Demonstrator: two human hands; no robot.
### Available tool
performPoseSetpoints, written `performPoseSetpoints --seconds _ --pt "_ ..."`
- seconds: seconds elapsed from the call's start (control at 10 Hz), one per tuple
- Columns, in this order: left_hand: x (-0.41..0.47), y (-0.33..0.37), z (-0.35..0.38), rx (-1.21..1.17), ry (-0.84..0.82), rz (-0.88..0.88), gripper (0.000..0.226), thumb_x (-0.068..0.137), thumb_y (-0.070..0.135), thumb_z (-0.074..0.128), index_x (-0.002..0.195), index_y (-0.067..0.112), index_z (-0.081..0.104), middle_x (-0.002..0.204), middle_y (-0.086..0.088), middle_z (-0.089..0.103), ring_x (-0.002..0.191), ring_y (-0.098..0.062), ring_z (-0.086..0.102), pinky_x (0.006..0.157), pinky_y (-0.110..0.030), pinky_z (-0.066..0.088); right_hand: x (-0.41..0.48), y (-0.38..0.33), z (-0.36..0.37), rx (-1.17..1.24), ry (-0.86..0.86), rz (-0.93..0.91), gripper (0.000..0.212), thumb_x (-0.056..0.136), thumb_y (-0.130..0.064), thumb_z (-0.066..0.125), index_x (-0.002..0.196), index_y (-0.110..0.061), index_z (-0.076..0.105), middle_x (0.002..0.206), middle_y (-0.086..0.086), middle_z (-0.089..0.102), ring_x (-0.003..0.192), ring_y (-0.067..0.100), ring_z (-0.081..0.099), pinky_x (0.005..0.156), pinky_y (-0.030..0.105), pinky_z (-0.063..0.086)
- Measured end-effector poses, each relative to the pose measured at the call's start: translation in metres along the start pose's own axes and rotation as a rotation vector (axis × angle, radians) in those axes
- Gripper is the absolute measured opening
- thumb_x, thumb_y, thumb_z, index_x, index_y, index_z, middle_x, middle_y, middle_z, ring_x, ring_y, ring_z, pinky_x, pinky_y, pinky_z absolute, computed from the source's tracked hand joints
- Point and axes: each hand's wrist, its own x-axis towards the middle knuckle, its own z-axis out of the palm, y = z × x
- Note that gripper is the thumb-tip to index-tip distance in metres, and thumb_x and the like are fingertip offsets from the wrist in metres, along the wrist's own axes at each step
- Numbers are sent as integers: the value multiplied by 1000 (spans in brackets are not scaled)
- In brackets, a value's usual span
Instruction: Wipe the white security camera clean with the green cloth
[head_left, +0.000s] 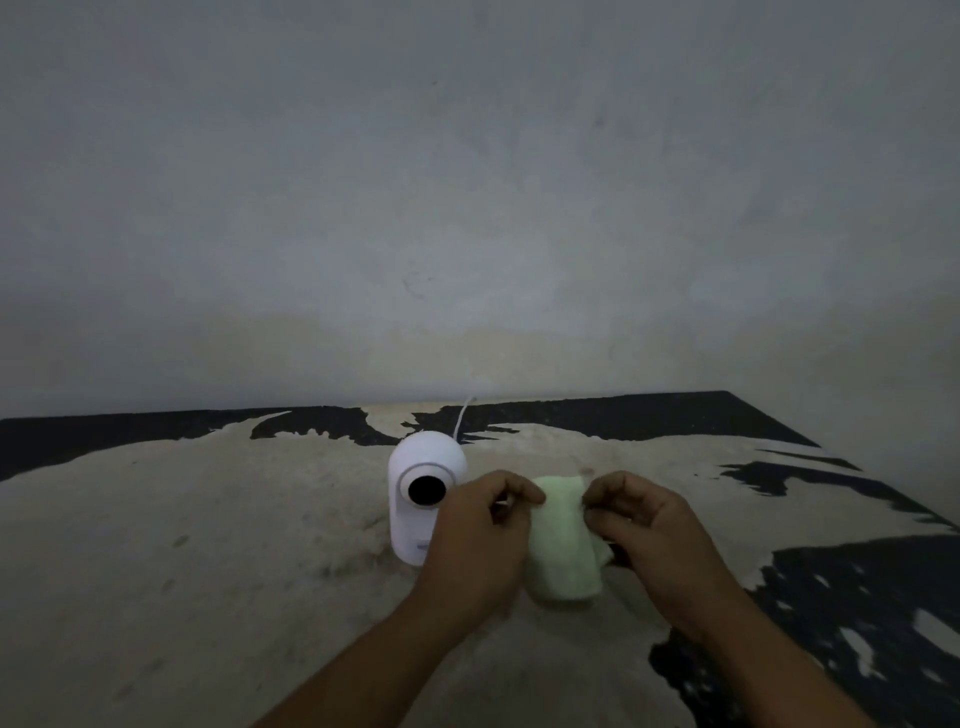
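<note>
Both forearms enter from the bottom edge, and the two hands meet over the green cloth (563, 545). Left hand (480, 540) is curled, fingertips pinching the cloth's upper left edge. Right hand (652, 525) is likewise curled, pinching the upper right edge. Cloth hangs folded between them, its lower end at or near the table (208, 519); contact cannot be confirmed.

Camera (426, 499) stands upright on the table just left of the left hand, dark lens facing the viewer, a white cord (462, 415) running off behind it toward the wall (467, 182).

Assessment: preparation step, with the cloth being arranged; no wiping contact yet. Next move calls for bunching the cloth in one hand, steadying the camera with the other, and pressing lightly, since the body looks light enough to tip.

Markings: a faint mark low on the camera front, illegible. No brand readable.
</note>
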Motion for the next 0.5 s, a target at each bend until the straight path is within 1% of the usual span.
performPoseSetpoints --seconds 0.1,0.2,0.3,0.4,0.5 --pt "10 -13 11 -17 -96 -109 29 80 4 55 99 25 61 96 -2 67 83 -18 66 73 -43 58 6 8 -6 -225 99 -9 34 91 -1 52 86 -26 75 105 -2 70 93 10 64 73 18 55" --pt "13 -17 18 17 -148 -131 36 79 7 59 109 26 55 107 -4 64 94 -16 63 79 -42 58 6 12 -8 -312 86 -49 22 93 -13 56 105 -26 69 114 -3 66 96 4 61 74 9 51" --pt "17 -16 26 130 -125 -95 42 79 4 58 117 22 50 123 -2 54 110 -12 52 90 -33 51 8 16 -11 -495 73 -96 41 91 -25 61 131 -21 53 132 2 57 114 13 55 92 22 46" --pt "11 -9 29 203 -99 -30 42 79 4 56 116 22 49 129 4 47 126 -12 38 102 -36 42 6 22 -11 -677 48 -77 50 93 -31 57 140 -21 42 145 1 45 129 16 44 105 27 37" --pt "1 2 27 118 -105 67 37 80 9 56 113 25 52 117 17 46 125 -9 40 101 -34 44 7 25 -11 -672 187 -131 31 95 -35 52 124 -26 54 151 -1 38 136 19 38 113 47 30"
